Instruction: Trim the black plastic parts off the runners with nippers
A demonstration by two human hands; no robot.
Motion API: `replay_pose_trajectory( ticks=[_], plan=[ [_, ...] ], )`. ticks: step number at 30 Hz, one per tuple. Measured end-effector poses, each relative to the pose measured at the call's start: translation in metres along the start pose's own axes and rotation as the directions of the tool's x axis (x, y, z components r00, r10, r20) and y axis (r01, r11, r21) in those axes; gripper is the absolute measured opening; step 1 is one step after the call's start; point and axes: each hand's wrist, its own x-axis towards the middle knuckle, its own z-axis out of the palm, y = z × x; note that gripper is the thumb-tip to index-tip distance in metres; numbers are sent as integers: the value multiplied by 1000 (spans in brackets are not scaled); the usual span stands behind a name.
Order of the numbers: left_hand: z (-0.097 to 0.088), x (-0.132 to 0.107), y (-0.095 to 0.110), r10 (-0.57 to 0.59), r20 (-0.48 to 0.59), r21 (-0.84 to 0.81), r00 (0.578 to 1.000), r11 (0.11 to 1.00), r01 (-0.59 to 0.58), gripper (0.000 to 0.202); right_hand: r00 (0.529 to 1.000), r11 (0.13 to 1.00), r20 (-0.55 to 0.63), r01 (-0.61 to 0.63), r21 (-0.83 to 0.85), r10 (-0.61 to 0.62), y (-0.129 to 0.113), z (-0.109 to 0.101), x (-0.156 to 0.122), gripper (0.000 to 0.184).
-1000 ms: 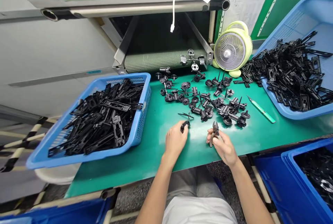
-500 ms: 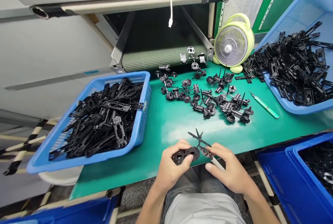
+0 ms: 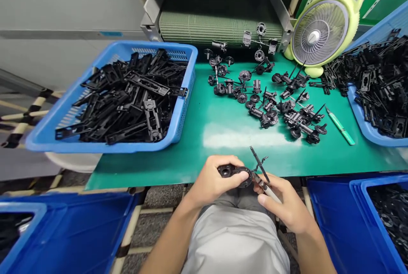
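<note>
Our forearms [image 3: 174, 223] converge at near edge of table [image 3: 178, 163]. Our left hand [image 3: 214, 182], thumb on top, pinches black round part [image 3: 226, 170]; our right hand [image 3: 284, 206] grips cutters [image 3: 271, 193], tips angled toward it.

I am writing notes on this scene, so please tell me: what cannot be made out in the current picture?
All in the head view:
Held part: partly hidden by the left hand.
Cutters: handles partly hidden by the right hand.
Right basket: cut off by the right edge.
Left basket: floor mostly hidden by heaped parts.
</note>
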Motion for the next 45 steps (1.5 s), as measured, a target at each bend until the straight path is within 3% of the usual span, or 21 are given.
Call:
replay_pose_trajectory(
  ticks=[7, 18, 22, 26, 28, 31, 33, 35, 39, 41, 43, 45],
  plan=[
    [2, 1, 0, -47, 65, 65, 997, 997, 43, 19, 997, 999, -63, -34, 5, 34, -2, 7, 1, 14],
    [-3, -2, 4, -26, 26, 164, 999, 986, 22, 15, 991, 985, -44, -129, -110, 125, -16, 0, 8, 18],
    [-7, 7, 5, -10, -36, 224, 999, 974, 18, 16, 991, 971, -41, -134, -197, 129, -17, -8, 29, 12],
    [-18, 31, -3, 2, -119, 220, 993, 975, 24, 19, 991, 960, 1, -133, -247, 137, -15, -21, 72, 12],
    [-23, 41, -11, -17, -196, 137, 981, 990, 45, 18, 993, 960, 14, -109, -257, 116, -16, -32, 90, 13],
    [-27, 46, -23, -84, -332, -196, 939, 980, 18, 20, 997, 974, -7, -71, -216, 71, -17, -52, 96, 15],
    [-27, 42, -30, -129, -368, -439, 921, 897, -49, 24, 998, 989, -56, -29, -145, 21, -12, -66, 88, 22],
    [-25, 36, -33, -156, -371, -574, 915, 813, -94, 30, 987, 999, -158, 26, -47, -33, 0, -74, 77, 31],
    [-16, 29, -24, -144, -329, -622, 933, 777, -100, 30, 901, 977, -419, 179, 120, -114, 32, -78, 66, 45],
    [-6, 33, -12, -105, -271, -615, 957, 783, -88, 25, 859, 957, -492, 244, 155, -139, 41, -78, 68, 43],
    [20, 45, 5, -46, -166, -601, 985, 797, -64, 18, 835, 944, -529, 282, 171, -154, 44, -80, 71, 40],
    [69, 60, 23, 24, 10, -528, 1000, 849, -15, 12, 818, 939, -553, 297, 175, -156, 42, -83, 73, 36]
  ],
)
